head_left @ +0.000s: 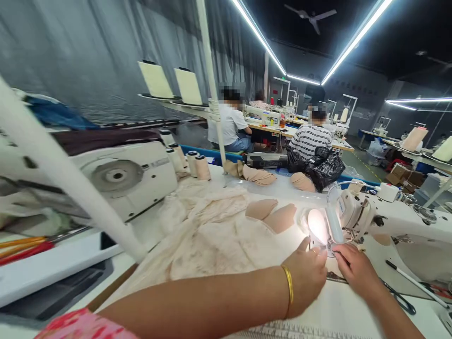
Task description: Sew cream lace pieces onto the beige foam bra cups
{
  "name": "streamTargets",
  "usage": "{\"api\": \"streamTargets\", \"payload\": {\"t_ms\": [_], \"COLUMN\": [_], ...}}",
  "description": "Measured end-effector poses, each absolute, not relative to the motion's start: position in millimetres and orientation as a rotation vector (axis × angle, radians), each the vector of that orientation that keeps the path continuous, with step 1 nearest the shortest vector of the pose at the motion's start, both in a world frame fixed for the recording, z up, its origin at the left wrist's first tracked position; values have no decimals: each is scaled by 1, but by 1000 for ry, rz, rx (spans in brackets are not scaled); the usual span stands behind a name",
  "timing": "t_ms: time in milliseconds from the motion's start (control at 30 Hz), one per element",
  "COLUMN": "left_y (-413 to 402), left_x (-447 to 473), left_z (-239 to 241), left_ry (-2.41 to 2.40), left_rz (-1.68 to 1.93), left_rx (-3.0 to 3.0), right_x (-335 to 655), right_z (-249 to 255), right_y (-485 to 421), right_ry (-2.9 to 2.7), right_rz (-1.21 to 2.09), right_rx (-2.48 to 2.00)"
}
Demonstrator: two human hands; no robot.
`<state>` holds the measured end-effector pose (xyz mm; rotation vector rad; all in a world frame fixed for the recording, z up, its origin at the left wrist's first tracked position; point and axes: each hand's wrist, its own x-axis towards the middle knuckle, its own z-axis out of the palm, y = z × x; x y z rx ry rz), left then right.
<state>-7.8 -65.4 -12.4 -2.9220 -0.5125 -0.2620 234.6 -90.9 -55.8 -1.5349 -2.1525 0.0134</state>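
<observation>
A pale oval fabric piece lies brightly lit beside the needle area of a white sewing machine, on the right part of a white worktop. The left hand has its fingers bent at the piece's near end, probably to steady it; whether they pinch or only press cannot be told. The right hand sits close opposite, thumb and forefinger drawn together, perhaps guiding an edge; any material between them is hidden. Two beige pieces lie just left, seemingly within easy reach. Crumpled cream cloth spreads further left. Black-handled scissors rest beyond the right wrist, likely kept handy. A black plastic bag sits by the worktop's far edge.
</observation>
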Motion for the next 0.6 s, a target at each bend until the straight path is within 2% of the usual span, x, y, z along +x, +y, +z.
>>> {"api": "streamTargets", "payload": {"t_ms": [100, 267, 367, 433, 500, 600], "left_y": [-95, -105, -117, -131, -140, -127], "left_x": [-40, -89, -96, -96, -98, -103], "left_z": [-13, -22, -35, -41, -42, -34], "left_ry": [-587, -1287, -1294, -1053, -872, -1138], "left_rz": [-229, -116, -126, -251, -548, -1116], "left_rx": [-2946, -2839, -2938, -3126, -3289, -3262], "right_x": [244, 251, 236, 219, 198, 169], "right_z": [-70, -81, -68, -54, -41, -30], "right_y": [-88, -84, -92, -103, -116, -130], "right_ry": [-2154, -2147, -2168, -2193, -2201, -2186], "right_rz": [-11, -69, -4, 139, 285, 396], "right_rx": [-1499, -1419, -1381, -1373, -1363, -1374]}}
